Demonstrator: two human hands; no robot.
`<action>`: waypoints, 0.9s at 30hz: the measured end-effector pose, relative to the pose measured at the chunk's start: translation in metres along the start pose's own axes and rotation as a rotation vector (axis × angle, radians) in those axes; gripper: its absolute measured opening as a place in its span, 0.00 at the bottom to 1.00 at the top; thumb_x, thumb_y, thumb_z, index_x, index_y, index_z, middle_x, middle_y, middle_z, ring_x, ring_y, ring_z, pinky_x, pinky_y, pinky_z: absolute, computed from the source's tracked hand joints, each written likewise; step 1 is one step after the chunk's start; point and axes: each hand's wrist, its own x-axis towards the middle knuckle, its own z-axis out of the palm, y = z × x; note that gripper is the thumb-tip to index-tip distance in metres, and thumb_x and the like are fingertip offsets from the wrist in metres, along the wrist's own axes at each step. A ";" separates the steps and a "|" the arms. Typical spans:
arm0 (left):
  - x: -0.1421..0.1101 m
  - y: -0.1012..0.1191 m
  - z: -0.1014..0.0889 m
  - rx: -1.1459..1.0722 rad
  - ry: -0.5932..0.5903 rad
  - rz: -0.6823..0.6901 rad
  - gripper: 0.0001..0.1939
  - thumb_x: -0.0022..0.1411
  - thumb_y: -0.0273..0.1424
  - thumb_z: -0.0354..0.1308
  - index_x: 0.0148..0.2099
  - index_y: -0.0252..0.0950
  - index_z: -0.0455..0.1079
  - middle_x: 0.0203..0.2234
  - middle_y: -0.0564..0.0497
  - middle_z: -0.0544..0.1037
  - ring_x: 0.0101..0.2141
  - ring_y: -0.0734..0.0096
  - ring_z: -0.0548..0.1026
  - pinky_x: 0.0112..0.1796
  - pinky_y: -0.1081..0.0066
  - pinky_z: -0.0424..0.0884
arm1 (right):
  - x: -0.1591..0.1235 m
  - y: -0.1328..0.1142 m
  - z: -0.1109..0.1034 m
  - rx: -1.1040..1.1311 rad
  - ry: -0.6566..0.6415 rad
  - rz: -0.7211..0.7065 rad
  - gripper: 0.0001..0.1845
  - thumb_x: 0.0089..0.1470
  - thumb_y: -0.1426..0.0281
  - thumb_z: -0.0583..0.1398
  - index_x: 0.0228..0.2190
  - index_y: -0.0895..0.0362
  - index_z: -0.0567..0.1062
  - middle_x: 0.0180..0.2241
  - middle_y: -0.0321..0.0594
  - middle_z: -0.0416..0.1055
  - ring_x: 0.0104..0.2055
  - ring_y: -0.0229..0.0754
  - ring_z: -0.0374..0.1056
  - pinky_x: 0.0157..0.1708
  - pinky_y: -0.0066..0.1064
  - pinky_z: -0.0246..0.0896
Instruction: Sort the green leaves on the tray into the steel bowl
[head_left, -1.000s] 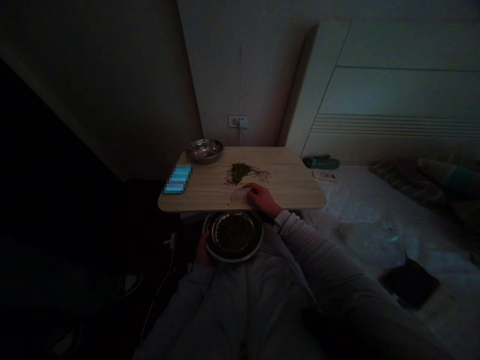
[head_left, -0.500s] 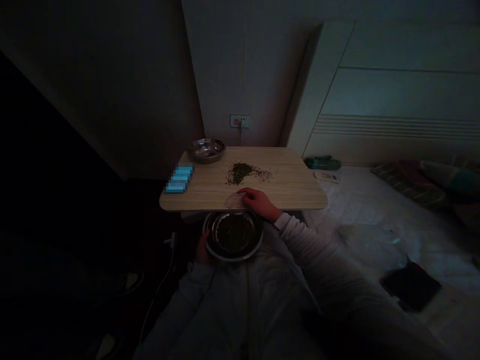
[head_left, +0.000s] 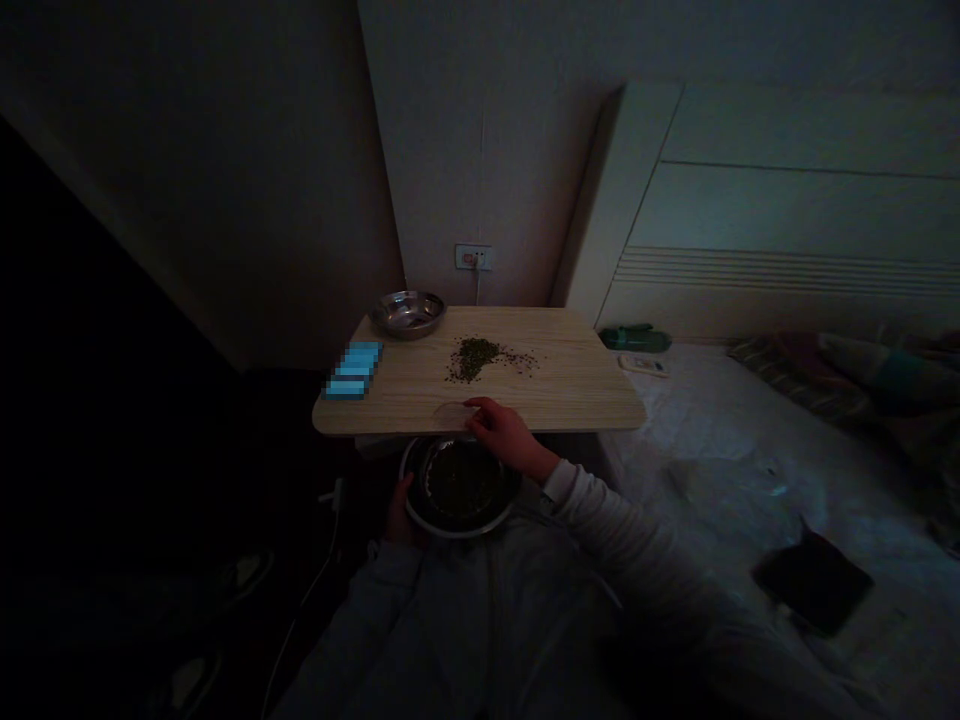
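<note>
My left hand (head_left: pixel 402 512) is closed on the left rim of a round metal bowl (head_left: pixel 457 532) at my lap. Dark small grains, too dim to name, lie in this bowl. Above its far edge, my right hand (head_left: pixel 510 437) pinches a thin, see-through curved piece (head_left: pixel 448 411) at the near edge of the small wooden table (head_left: pixel 585 390). A heap of small green beans (head_left: pixel 474 356) lies mid-table, beyond my right hand, with darker bits scattered to its right.
A shiny metal bowl (head_left: pixel 409 316) stands at the table's back left, with a lit phone (head_left: pixel 354 371) in front of it. To the right, a bed holds a green bottle (head_left: pixel 636 339), a remote control (head_left: pixel 643 366) and a dark flat object (head_left: pixel 814 580). A white cord (head_left: pixel 304 603) hangs at left.
My right hand and the clear piece have shifted slightly left along the table's near edge. The whole view has tilted a little, so the table sits lower. The left hand keeps its hold.
</note>
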 end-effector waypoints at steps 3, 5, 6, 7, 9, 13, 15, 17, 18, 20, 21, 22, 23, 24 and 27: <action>-0.006 0.003 0.007 0.002 0.091 -0.056 0.14 0.58 0.31 0.49 0.29 0.37 0.77 0.27 0.44 0.83 0.50 0.56 0.73 0.52 0.58 0.66 | 0.013 -0.008 0.006 -0.114 -0.004 0.001 0.18 0.53 0.72 0.57 0.46 0.57 0.71 0.27 0.36 0.72 0.30 0.38 0.66 0.33 0.28 0.57; -0.008 0.005 0.009 0.012 0.121 -0.047 0.15 0.57 0.31 0.49 0.27 0.38 0.76 0.25 0.45 0.82 0.50 0.56 0.74 0.52 0.58 0.66 | 0.019 -0.011 0.006 -0.173 0.010 0.040 0.17 0.53 0.72 0.57 0.46 0.57 0.71 0.29 0.39 0.73 0.32 0.40 0.67 0.33 0.29 0.57; -0.007 0.005 0.009 0.021 0.126 -0.045 0.14 0.57 0.30 0.49 0.27 0.38 0.76 0.25 0.45 0.82 0.49 0.56 0.74 0.52 0.58 0.66 | 0.021 -0.011 0.005 -0.202 0.026 0.067 0.17 0.53 0.72 0.57 0.46 0.57 0.71 0.30 0.40 0.74 0.32 0.41 0.68 0.33 0.29 0.57; -0.007 0.005 0.008 0.032 0.123 -0.044 0.14 0.57 0.30 0.49 0.27 0.38 0.76 0.25 0.46 0.82 0.49 0.56 0.74 0.52 0.58 0.67 | 0.022 -0.011 0.003 -0.232 0.042 0.095 0.17 0.53 0.71 0.57 0.46 0.57 0.71 0.31 0.41 0.74 0.32 0.42 0.68 0.33 0.30 0.57; -0.005 0.005 0.006 0.052 0.113 -0.046 0.13 0.56 0.30 0.50 0.28 0.38 0.76 0.24 0.46 0.82 0.48 0.56 0.75 0.51 0.58 0.67 | 0.023 -0.008 -0.005 -0.286 0.074 0.148 0.18 0.54 0.71 0.56 0.47 0.58 0.70 0.32 0.44 0.75 0.33 0.43 0.68 0.33 0.30 0.57; -0.004 0.003 0.007 0.063 0.136 -0.011 0.13 0.57 0.30 0.50 0.31 0.37 0.77 0.23 0.47 0.82 0.46 0.57 0.76 0.50 0.59 0.68 | 0.022 0.001 -0.021 -0.333 0.100 0.222 0.19 0.54 0.71 0.56 0.49 0.61 0.70 0.35 0.48 0.75 0.34 0.45 0.69 0.33 0.32 0.58; -0.006 0.003 0.010 0.069 0.152 0.007 0.14 0.57 0.29 0.50 0.31 0.37 0.77 0.23 0.47 0.82 0.45 0.57 0.77 0.50 0.59 0.68 | 0.021 0.007 -0.028 -0.343 0.123 0.238 0.19 0.54 0.70 0.56 0.48 0.61 0.70 0.35 0.47 0.75 0.35 0.45 0.69 0.34 0.32 0.58; -0.007 0.004 0.012 0.077 0.169 0.018 0.14 0.58 0.29 0.49 0.29 0.37 0.77 0.23 0.47 0.81 0.44 0.58 0.77 0.50 0.60 0.68 | 0.020 0.013 -0.034 -0.364 0.132 0.250 0.18 0.55 0.70 0.56 0.47 0.60 0.70 0.33 0.45 0.75 0.35 0.44 0.69 0.34 0.31 0.58; -0.007 0.005 0.013 0.079 0.178 0.023 0.15 0.58 0.28 0.49 0.27 0.36 0.76 0.22 0.47 0.81 0.44 0.59 0.77 0.50 0.61 0.68 | 0.020 0.016 -0.037 -0.379 0.136 0.256 0.18 0.55 0.70 0.56 0.47 0.60 0.71 0.32 0.44 0.75 0.35 0.43 0.69 0.34 0.30 0.58; -0.008 0.005 0.014 0.079 0.207 0.028 0.16 0.58 0.27 0.49 0.23 0.36 0.75 0.20 0.47 0.80 0.43 0.60 0.78 0.50 0.63 0.68 | 0.020 0.021 -0.042 -0.410 0.145 0.268 0.17 0.55 0.69 0.55 0.46 0.59 0.71 0.32 0.43 0.75 0.35 0.42 0.70 0.34 0.29 0.58; -0.008 0.005 0.015 0.078 0.220 0.032 0.16 0.58 0.26 0.49 0.22 0.36 0.74 0.19 0.47 0.80 0.43 0.61 0.78 0.50 0.64 0.67 | 0.020 0.024 -0.045 -0.424 0.150 0.275 0.17 0.55 0.69 0.55 0.46 0.59 0.71 0.32 0.43 0.75 0.36 0.42 0.70 0.34 0.29 0.59; -0.008 0.005 0.015 0.077 0.224 0.037 0.17 0.58 0.26 0.49 0.22 0.36 0.74 0.19 0.47 0.80 0.43 0.62 0.78 0.50 0.65 0.67 | 0.020 0.026 -0.049 -0.438 0.156 0.283 0.17 0.55 0.69 0.55 0.46 0.58 0.71 0.32 0.43 0.75 0.35 0.42 0.70 0.34 0.28 0.59; -0.008 0.005 0.015 0.075 0.219 0.041 0.16 0.58 0.26 0.49 0.22 0.36 0.74 0.20 0.47 0.80 0.43 0.62 0.78 0.51 0.66 0.67 | 0.021 0.029 -0.052 -0.451 0.160 0.292 0.17 0.55 0.69 0.55 0.47 0.58 0.71 0.33 0.43 0.76 0.35 0.41 0.70 0.33 0.28 0.59; -0.009 0.005 0.015 0.073 0.214 0.041 0.16 0.58 0.27 0.50 0.23 0.36 0.74 0.21 0.47 0.80 0.43 0.62 0.77 0.51 0.65 0.67 | 0.022 0.031 -0.056 -0.462 0.163 0.300 0.17 0.55 0.69 0.55 0.47 0.58 0.71 0.33 0.43 0.76 0.35 0.41 0.70 0.33 0.28 0.59; -0.012 0.005 0.018 0.059 0.215 0.023 0.16 0.59 0.27 0.49 0.25 0.36 0.75 0.22 0.46 0.81 0.45 0.60 0.77 0.51 0.64 0.67 | 0.027 0.040 -0.067 -0.486 0.176 0.311 0.17 0.55 0.69 0.56 0.47 0.58 0.71 0.35 0.44 0.77 0.35 0.41 0.70 0.33 0.28 0.59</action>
